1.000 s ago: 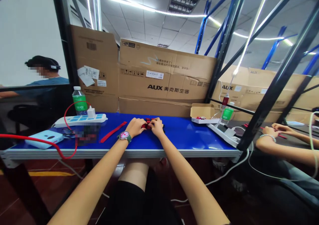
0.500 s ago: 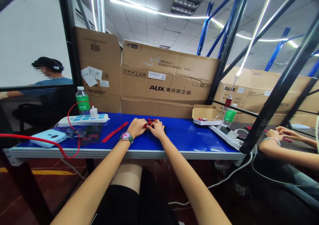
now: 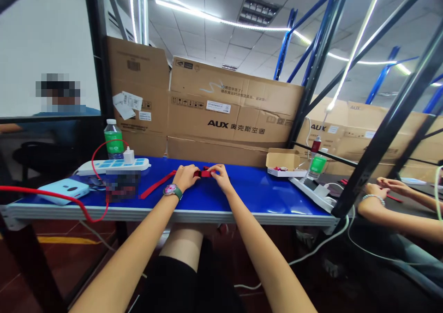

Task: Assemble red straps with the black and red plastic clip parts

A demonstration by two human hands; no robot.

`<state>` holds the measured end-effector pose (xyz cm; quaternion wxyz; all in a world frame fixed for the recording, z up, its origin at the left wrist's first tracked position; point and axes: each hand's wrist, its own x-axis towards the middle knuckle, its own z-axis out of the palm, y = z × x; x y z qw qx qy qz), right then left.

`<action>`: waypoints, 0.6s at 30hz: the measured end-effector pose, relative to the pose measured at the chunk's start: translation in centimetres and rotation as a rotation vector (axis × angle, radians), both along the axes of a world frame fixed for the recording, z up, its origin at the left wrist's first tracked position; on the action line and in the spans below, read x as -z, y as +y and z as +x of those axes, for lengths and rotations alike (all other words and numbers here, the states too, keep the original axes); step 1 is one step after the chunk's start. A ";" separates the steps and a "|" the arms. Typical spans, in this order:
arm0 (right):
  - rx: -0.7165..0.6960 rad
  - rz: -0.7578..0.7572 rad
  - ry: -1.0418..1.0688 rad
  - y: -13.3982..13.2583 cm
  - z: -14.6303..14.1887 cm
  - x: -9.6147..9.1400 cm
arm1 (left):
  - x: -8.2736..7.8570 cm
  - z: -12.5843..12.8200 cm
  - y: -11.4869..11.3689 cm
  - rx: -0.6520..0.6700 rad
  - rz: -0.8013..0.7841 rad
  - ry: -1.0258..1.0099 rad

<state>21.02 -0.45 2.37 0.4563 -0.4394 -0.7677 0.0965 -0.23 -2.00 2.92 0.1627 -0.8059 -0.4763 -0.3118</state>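
Note:
A long red strap lies on the blue table top, and its far end runs under my left hand. My left hand grips the strap there, with a pink-faced wristwatch on that wrist. Between my hands sits a small red-and-dark piece, seemingly part of the strap. My right hand pinches its right end. Its exact shape is partly hidden by my fingers.
Behind the strap stand a white power strip and a green-labelled bottle. A pale blue power bank and a blurred item lie at left. A small open carton stands at right. A co-worker's hands rest on a dark table.
My hands have drawn slightly apart, my left hand moving left onto the strap's end. The red piece between them now looks narrower and more stretched out.

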 end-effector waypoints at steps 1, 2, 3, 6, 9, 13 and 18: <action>0.043 -0.012 -0.036 -0.3 0.1 0.0 | 0.0 0.0 0.0 0.023 -0.005 0.004; 0.094 -0.024 -0.072 -0.6 0.2 0.0 | 0.0 0.1 -0.1 0.042 -0.010 0.007; 0.151 -0.028 -0.107 -1.0 0.2 0.0 | -0.1 0.2 -0.2 0.061 -0.013 0.012; 0.276 0.040 -0.232 -2.2 -0.2 -0.3 | -0.3 0.5 -0.3 0.119 -0.015 0.017; 0.218 0.146 -0.438 -3.0 -0.9 -0.5 | -0.2 0.6 0.1 0.203 -0.032 -0.042; 0.154 0.177 -0.618 -3.2 -1.4 -0.8 | 0.4 0.1 1.1 0.322 -0.089 -0.267; 0.200 0.200 -0.652 -3.4 -1.6 -1.0 | 1.2 -0.1 1.6 0.402 -0.268 -0.531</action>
